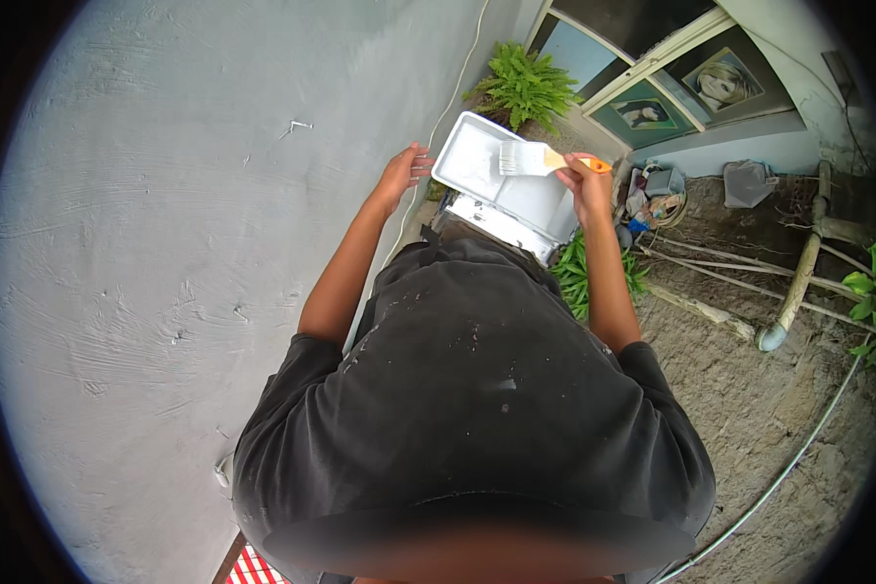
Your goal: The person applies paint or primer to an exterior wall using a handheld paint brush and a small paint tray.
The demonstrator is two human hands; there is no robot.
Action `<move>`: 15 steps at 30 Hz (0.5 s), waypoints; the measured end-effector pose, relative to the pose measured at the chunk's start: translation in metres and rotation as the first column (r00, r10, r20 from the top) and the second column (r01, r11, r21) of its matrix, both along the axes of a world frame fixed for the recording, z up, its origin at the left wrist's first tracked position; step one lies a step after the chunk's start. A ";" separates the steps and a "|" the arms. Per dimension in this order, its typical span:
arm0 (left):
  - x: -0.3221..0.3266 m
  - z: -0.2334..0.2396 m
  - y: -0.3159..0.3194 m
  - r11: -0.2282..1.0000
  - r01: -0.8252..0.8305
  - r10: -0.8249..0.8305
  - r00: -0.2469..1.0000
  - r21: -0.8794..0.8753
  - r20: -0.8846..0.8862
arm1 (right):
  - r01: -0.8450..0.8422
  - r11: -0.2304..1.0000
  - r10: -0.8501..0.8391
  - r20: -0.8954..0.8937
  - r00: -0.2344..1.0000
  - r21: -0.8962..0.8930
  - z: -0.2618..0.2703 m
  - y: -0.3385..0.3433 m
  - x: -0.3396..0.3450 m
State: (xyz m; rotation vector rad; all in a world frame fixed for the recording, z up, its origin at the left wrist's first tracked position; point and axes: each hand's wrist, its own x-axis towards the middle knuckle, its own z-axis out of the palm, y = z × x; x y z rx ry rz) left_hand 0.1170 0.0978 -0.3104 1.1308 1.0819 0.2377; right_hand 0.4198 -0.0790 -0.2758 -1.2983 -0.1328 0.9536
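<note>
My right hand (588,188) grips the orange-tipped wooden handle of a wide flat paintbrush (531,159). Its white-coated bristles point left, over a white paint tray (449,181). White paint lies in the tray, which rests on a paint-smeared stand (502,225) just in front of my body. By the tray's left rim is my left hand (403,177), its fingers apart and nothing held in them. Whether the fingertips touch the rim, I cannot tell.
A grey painted wall (153,219) rises close on my left, with a thin cable (449,109) along it. Beyond the tray are a fern (523,84) and a glazed window frame (650,62). Pipes (799,281) and piled items (655,197) lie to the right.
</note>
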 end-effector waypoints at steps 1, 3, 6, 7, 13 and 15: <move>0.000 0.003 -0.001 1.000 0.003 -0.003 1.000 0.012 0.005 | 0.031 0.999 -0.029 -0.088 0.996 0.026 -0.011 -0.008 0.009; -0.003 0.008 0.004 0.999 0.005 -0.007 0.999 0.036 0.054 | 0.109 0.993 -0.094 -0.236 0.967 0.052 -0.031 -0.019 0.019; -0.002 0.011 0.008 0.999 -0.008 0.005 0.997 0.042 0.075 | 0.193 0.977 -0.142 -0.390 0.910 0.094 -0.046 -0.024 0.025; 0.002 0.022 0.006 0.998 0.002 -0.008 0.997 0.068 0.082 | 0.215 0.973 -0.164 -0.411 0.897 0.081 -0.037 -0.023 0.024; 0.009 0.057 0.014 0.992 0.052 -0.065 0.991 0.113 0.115 | 0.257 0.937 -0.049 -0.639 0.767 0.237 0.007 0.039 0.040; 0.000 0.067 0.014 0.988 0.033 -0.056 0.987 0.154 0.148 | 0.222 0.926 0.025 -0.635 0.772 0.306 0.048 0.070 0.044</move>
